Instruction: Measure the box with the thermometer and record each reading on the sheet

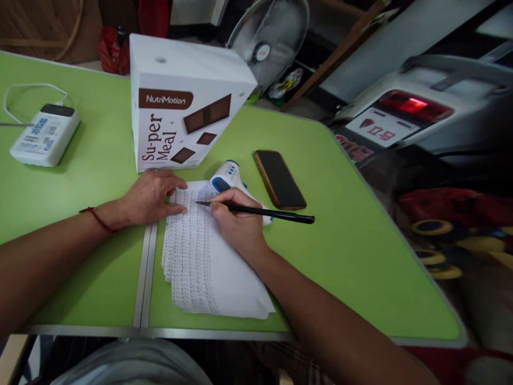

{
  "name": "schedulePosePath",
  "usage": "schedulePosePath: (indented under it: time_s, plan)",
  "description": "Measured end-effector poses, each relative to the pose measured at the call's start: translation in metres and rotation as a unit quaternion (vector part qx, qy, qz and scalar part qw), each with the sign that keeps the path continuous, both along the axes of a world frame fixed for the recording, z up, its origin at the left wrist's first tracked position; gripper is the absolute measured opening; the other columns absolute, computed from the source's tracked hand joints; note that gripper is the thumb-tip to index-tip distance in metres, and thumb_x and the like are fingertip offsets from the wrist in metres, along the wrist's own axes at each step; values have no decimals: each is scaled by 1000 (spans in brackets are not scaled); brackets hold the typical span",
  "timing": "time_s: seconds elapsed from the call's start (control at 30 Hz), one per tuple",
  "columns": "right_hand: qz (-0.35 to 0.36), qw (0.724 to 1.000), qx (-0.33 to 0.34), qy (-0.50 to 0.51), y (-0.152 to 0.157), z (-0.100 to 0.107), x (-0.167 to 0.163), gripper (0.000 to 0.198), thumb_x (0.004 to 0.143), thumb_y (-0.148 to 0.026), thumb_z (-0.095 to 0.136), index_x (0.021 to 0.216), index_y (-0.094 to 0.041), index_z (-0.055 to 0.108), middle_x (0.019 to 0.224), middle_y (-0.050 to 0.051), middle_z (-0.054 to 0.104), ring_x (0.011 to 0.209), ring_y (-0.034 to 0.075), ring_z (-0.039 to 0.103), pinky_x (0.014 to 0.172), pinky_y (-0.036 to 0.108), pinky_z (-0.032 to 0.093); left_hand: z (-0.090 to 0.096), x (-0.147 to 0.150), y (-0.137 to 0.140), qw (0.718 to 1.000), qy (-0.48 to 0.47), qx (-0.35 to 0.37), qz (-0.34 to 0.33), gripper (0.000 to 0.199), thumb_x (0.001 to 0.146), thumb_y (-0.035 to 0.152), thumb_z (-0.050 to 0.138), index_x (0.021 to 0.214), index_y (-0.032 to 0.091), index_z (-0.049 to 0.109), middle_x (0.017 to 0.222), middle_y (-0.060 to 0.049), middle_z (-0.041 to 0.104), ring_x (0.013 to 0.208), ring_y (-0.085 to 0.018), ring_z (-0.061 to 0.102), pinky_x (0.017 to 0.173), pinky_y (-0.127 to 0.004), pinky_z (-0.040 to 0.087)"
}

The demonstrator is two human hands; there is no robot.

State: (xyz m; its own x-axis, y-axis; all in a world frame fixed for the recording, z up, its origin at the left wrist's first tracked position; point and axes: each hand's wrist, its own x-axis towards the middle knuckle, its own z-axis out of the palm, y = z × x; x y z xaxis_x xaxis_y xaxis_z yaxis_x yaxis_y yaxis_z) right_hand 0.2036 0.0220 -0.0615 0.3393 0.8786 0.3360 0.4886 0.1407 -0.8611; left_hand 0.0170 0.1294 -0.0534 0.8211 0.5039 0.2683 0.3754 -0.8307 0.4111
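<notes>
A stack of white paper sheets (200, 256) lies on the green table, its left part filled with dense rows of handwriting. My right hand (242, 224) grips a black pen (276, 214), tip at the upper rows of writing. My left hand (150, 198) rests at the stack's upper left edge, thumb and fingers apart and thumb on the paper. Just beyond my right hand lies a white and blue handheld infrared thermometer (227, 172), partly hidden by that hand and the pen. A dark smartphone (279, 179) in a brown case lies to its right.
A white NutriMotion box (176, 112) stands upright behind the paper. At the far left is a white device (47, 133) with a cable. A metal seam (145, 278) crosses the table (352, 267). Beyond it stand a fan (270, 40) and a motor scooter (425, 107).
</notes>
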Motion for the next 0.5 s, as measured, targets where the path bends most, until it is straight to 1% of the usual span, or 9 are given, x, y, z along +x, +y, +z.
schedulePosePath:
  time_s: [0.07,0.13,0.17,0.23,0.3,0.37,0.43,0.5]
  plan:
    - [-4,1000,16,-22,-1,-1,2,7,75,-22,57,69,-23,61,60,-4,61,55,13,53,54,28,46,0,0,-1,1000,-18,3,-6,34,83,35,76,107,12,70,80,-4,63,74,-19,60,73,-35,50]
    - [23,996,45,-73,-3,-1,5,9,82,-21,58,83,-24,66,74,-1,67,66,15,61,63,31,53,3,-1,-6,997,-68,26,4,25,89,32,67,107,15,67,87,-6,64,82,-22,62,78,-38,51]
    - [51,990,63,-111,-4,-2,8,12,86,-21,57,90,-24,68,82,1,69,73,16,64,69,33,55,5,-1,-9,993,-103,45,21,22,91,31,62,107,16,64,92,-7,64,89,-23,62,83,-40,51]
    - [117,969,93,-199,-5,-2,14,20,93,-19,53,102,-24,70,94,5,69,87,19,66,77,36,56,11,-2,-15,977,-173,95,85,22,93,34,58,110,21,58,107,-9,62,106,-28,59,96,-48,47]
    - [159,942,99,-278,-5,-4,19,29,96,-15,46,111,-24,70,100,8,67,93,22,66,80,39,56,16,-4,-20,949,-228,146,163,28,92,40,58,115,25,49,121,-11,54,121,-30,51,106,-54,40]
    - [177,920,85,-340,-4,-6,21,36,97,-11,42,116,-24,70,102,10,67,94,23,64,81,40,56,19,-6,-22,925,-257,170,224,40,91,48,58,122,28,41,134,-12,45,134,-31,40,114,-57,33]
    - [193,896,82,-392,-4,-7,22,38,97,-8,42,117,-23,70,100,11,68,90,23,63,78,41,56,19,-9,-17,914,-270,165,255,56,91,57,57,133,29,33,146,-12,35,144,-32,30,118,-57,28]
    - [204,877,104,-423,-4,-4,23,39,96,-6,42,118,-23,70,98,11,68,87,22,62,75,39,55,14,-11,-6,911,-285,143,263,74,90,64,58,144,27,22,155,-14,26,149,-34,23,120,-57,27]
